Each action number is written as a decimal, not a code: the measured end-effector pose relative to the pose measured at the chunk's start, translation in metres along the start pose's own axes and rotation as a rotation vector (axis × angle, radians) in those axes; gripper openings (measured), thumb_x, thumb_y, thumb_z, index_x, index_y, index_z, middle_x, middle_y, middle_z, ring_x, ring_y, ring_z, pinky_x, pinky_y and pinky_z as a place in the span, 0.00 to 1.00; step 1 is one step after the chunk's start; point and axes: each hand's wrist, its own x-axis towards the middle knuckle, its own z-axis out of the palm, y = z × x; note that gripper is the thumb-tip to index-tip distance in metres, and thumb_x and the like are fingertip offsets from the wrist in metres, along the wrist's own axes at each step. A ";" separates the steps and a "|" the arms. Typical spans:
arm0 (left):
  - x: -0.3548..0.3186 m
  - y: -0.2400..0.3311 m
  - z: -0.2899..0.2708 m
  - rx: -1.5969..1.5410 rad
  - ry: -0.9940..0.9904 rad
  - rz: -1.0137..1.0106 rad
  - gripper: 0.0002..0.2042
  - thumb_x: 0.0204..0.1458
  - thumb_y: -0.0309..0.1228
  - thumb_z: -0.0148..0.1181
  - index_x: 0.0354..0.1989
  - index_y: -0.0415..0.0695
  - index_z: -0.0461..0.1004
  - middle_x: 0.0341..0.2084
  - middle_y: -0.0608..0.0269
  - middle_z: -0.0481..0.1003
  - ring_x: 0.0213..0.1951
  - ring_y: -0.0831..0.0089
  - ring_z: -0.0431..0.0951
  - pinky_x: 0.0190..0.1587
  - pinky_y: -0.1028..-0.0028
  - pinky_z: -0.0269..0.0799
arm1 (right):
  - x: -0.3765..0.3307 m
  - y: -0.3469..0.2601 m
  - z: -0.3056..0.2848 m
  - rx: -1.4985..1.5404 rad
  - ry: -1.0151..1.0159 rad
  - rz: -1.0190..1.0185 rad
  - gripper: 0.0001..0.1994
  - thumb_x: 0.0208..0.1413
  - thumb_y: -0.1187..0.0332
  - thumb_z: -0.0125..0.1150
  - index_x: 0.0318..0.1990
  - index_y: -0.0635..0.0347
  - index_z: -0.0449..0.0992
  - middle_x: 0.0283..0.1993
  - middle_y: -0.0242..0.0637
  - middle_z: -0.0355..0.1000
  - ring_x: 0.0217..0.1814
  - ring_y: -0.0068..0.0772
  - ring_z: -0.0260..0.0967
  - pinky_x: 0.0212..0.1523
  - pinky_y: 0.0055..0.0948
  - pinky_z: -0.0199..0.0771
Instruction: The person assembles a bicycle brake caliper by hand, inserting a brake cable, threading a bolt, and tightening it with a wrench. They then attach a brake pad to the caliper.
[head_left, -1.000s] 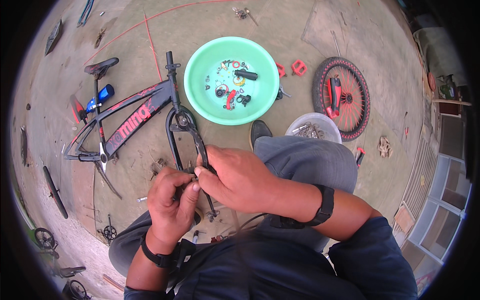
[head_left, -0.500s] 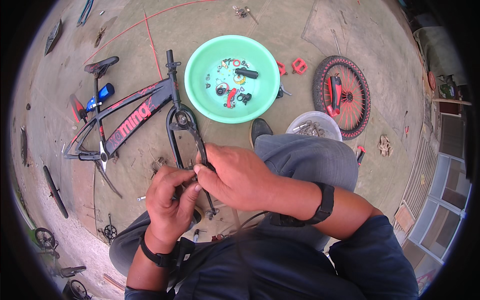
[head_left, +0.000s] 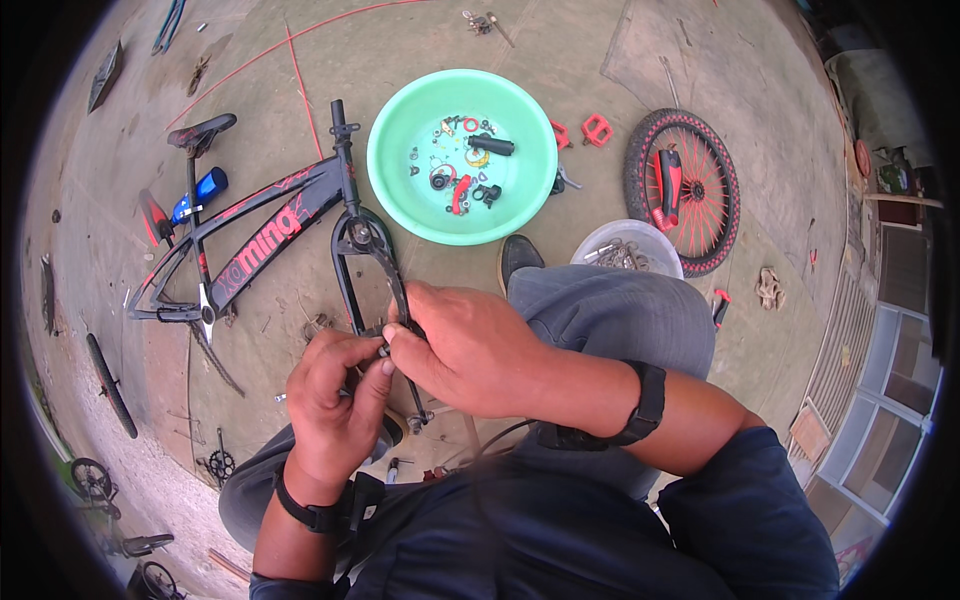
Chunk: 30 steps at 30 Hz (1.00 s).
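Note:
A black bicycle frame point(head_left: 262, 240) with pink and red markings lies on its side at the left, its front fork point(head_left: 344, 278) reaching down toward me. My right hand point(head_left: 470, 350) is closed around the near fork leg, thumb and fingertips pressed together at its inner side. My left hand point(head_left: 335, 400) pinches a small metal piece point(head_left: 384, 350) between thumb and forefinger, right beside the right thumb. The fingers partly hide that piece, so its exact kind does not show. Below the hands, the fork end point(head_left: 418, 421) comes out near my lap.
Beyond the hands stands a green basin point(head_left: 382, 205) with several small bicycle parts. A pale bowl point(head_left: 672, 262) of metal hardware sits by my knee, next to a red-spoked wheel point(head_left: 640, 150). Red pedals point(head_left: 597, 130) lie behind. Another tyre point(head_left: 110, 385) and a crankset point(head_left: 219, 462) lie left.
Both hands have shifted very slightly, the left a little to the left. The small metal piece shows more between the left fingertips. The grip on the fork stays the same.

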 end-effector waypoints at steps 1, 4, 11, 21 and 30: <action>0.000 0.001 0.000 0.001 0.002 -0.010 0.09 0.54 0.19 0.69 0.41 0.39 0.78 0.30 0.57 0.77 0.28 0.69 0.75 0.30 0.73 0.70 | 0.000 0.000 0.000 -0.001 0.010 -0.008 0.14 0.64 0.61 0.56 0.38 0.67 0.69 0.29 0.55 0.75 0.32 0.63 0.75 0.32 0.57 0.72; 0.001 0.002 -0.001 -0.002 -0.008 -0.030 0.07 0.55 0.20 0.69 0.40 0.38 0.78 0.29 0.57 0.76 0.27 0.68 0.75 0.31 0.72 0.69 | -0.001 0.000 0.000 -0.026 -0.021 0.007 0.12 0.65 0.63 0.58 0.42 0.65 0.71 0.31 0.52 0.75 0.35 0.61 0.75 0.34 0.53 0.72; 0.003 0.006 -0.001 0.021 -0.030 -0.056 0.05 0.57 0.20 0.68 0.38 0.37 0.77 0.26 0.57 0.74 0.27 0.65 0.74 0.31 0.70 0.69 | 0.001 0.000 0.002 -0.090 0.015 -0.027 0.15 0.64 0.61 0.56 0.34 0.67 0.68 0.26 0.53 0.74 0.30 0.60 0.75 0.31 0.55 0.73; 0.003 0.003 -0.002 0.046 -0.048 -0.044 0.04 0.57 0.21 0.68 0.36 0.37 0.77 0.25 0.57 0.73 0.26 0.64 0.73 0.30 0.69 0.69 | 0.000 -0.002 0.002 -0.105 0.008 -0.015 0.15 0.64 0.61 0.56 0.33 0.66 0.68 0.25 0.53 0.74 0.30 0.60 0.75 0.30 0.55 0.73; -0.001 -0.001 0.002 0.024 0.010 -0.043 0.08 0.55 0.21 0.70 0.40 0.39 0.77 0.28 0.58 0.75 0.25 0.69 0.73 0.29 0.71 0.68 | 0.000 -0.001 0.002 -0.102 -0.003 0.000 0.15 0.64 0.61 0.55 0.34 0.66 0.68 0.25 0.54 0.74 0.30 0.61 0.75 0.31 0.56 0.73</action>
